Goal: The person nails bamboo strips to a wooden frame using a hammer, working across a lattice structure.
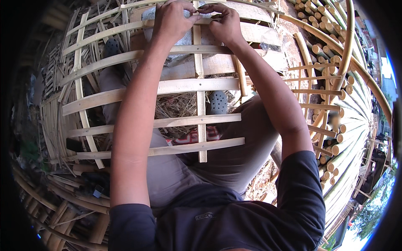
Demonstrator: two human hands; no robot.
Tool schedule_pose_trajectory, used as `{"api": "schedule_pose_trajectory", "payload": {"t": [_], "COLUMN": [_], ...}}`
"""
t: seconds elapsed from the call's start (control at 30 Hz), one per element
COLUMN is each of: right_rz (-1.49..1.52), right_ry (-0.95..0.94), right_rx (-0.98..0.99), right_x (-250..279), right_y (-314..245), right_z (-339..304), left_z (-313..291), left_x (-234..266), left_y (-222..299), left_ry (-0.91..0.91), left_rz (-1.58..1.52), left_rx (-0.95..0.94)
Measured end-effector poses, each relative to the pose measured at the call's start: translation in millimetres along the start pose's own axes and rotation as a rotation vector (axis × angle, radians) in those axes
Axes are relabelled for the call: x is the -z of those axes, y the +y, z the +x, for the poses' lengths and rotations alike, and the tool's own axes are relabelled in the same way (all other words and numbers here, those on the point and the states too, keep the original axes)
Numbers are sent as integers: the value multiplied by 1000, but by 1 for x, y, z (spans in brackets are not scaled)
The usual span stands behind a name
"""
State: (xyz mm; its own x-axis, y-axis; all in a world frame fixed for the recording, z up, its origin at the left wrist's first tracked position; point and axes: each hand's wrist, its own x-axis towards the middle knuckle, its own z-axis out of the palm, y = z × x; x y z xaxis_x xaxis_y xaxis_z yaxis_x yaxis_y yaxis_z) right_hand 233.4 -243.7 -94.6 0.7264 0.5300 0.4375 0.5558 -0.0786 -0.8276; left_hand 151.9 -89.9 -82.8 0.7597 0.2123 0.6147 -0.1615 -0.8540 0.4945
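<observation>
A lattice of pale bamboo slats lies across my lap and stretches away from me. Several crosswise slats are joined to lengthwise ones, with small dark dots at the crossings. At its far end my left hand is closed in a pinch beside the middle lengthwise slat. My right hand faces it from the other side of that slat, thumb and fingers curled together. Whatever is between the fingertips is too small to make out. Beneath the hands sit a rough grey block and wooden boards.
Stacked bamboo poles fill the right side, with a small bamboo rack and a bent pole before them. Loose slats lie to the left. Grey perforated clogs and straw show beneath the lattice.
</observation>
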Motion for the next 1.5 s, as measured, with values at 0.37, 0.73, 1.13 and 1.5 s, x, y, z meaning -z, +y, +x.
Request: {"api": "schedule_pose_trajectory", "payload": {"t": [0.37, 0.73, 1.13, 1.5], "right_rz": [-106, 23, 57, -360], "right_ry": [17, 5, 64, -41], "right_rx": [48, 28, -74, -258], "right_x": [8, 4, 7, 113], "right_y": [13, 12, -11, -10], "right_z": [5, 4, 5, 4], "left_z": [11, 4, 6, 7], "left_x": [-18, -19, -21, -17], "left_y": [-23, -25, -36, -33], "left_ry": [-217, -135, -170, -203], "left_rz": [-241, -266, -330, -347], "left_rx": [103, 90, 43, 40]}}
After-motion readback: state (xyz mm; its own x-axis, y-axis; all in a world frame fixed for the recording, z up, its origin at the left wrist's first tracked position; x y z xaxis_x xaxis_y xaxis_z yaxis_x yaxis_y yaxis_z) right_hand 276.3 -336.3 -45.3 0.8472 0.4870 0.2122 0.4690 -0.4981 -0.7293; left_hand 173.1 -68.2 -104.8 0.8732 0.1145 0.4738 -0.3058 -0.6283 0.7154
